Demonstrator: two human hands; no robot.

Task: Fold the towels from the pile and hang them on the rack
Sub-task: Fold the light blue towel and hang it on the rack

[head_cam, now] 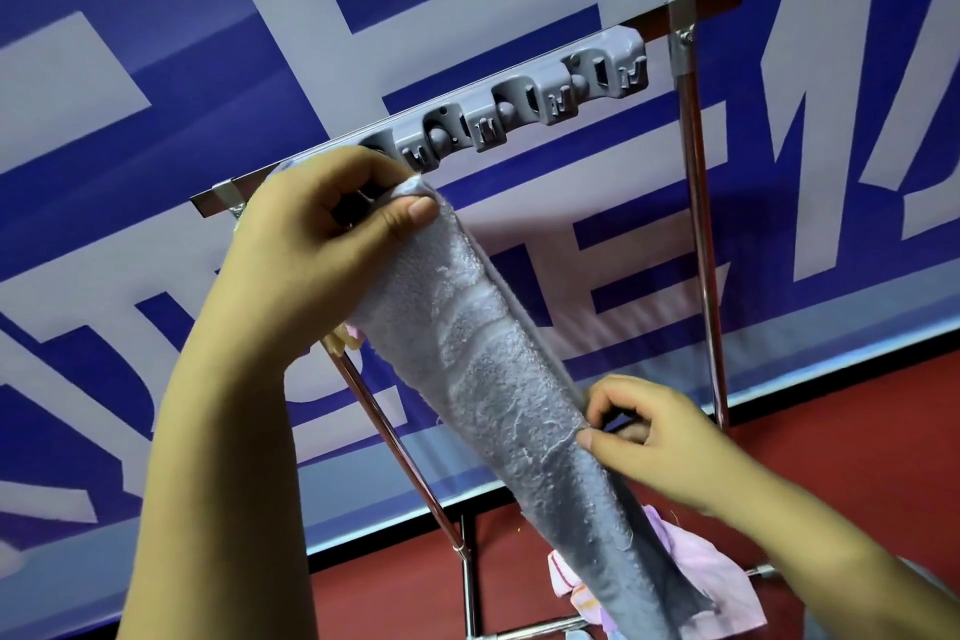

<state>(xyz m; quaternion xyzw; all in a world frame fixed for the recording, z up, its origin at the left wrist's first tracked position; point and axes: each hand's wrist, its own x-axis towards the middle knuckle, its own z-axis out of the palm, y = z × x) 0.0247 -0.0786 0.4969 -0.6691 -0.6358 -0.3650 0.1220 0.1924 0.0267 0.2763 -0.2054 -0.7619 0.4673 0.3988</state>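
Observation:
A long grey-blue towel [498, 379], folded into a narrow strip, hangs down from the left end of the rack's top bar [660, 18]. My left hand [322, 224] grips its top end against the bar, thumb pressed on the cloth. Lower down, my right hand [654, 437] pinches the towel's right edge between thumb and fingers. A grey plastic holder strip [524, 101] with several clips and hooks is fixed along the bar, just right of my left hand. Pink towels [711, 582] lie low behind the grey one, partly hidden.
The rack has chrome uprights, one at the right [698, 224] and one at the left [395, 437], plus low cross tubes [758, 573]. A blue and white banner [156, 68] covers the wall behind. Red floor [831, 405] shows at the lower right.

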